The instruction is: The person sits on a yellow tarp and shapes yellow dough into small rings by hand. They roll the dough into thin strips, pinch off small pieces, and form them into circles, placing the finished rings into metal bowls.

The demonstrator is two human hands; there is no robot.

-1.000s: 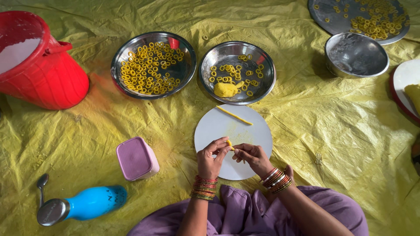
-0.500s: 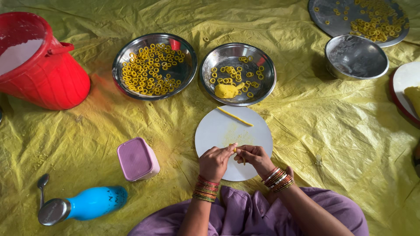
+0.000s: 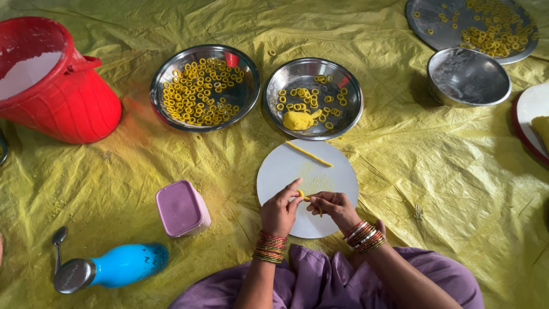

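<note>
My left hand (image 3: 279,210) and my right hand (image 3: 333,207) meet over the near part of a round white board (image 3: 337,171). Between their fingertips they pinch a thin yellow dough strand (image 3: 304,197), its end curled into a small ring. A second rolled dough strip (image 3: 309,154) lies on the far side of the board. Beyond the board stands a steel bowl (image 3: 349,91) with a yellow dough lump (image 3: 298,120) and several dough rings. To its left, another steel bowl (image 3: 166,80) is filled with many yellow rings.
A red bucket (image 3: 68,103) with white powder stands far left. A purple lidded box (image 3: 182,208) and a blue bottle (image 3: 123,265) lie near left. Far right are an empty steel bowl (image 3: 468,77), a steel plate (image 3: 434,23) of rings and another white board (image 3: 529,109). A yellow sheet (image 3: 446,171) covers the floor.
The hands have drawn slightly nearer to me and closer together, bending the dough strand into a ring. Everything else has stayed in place.
</note>
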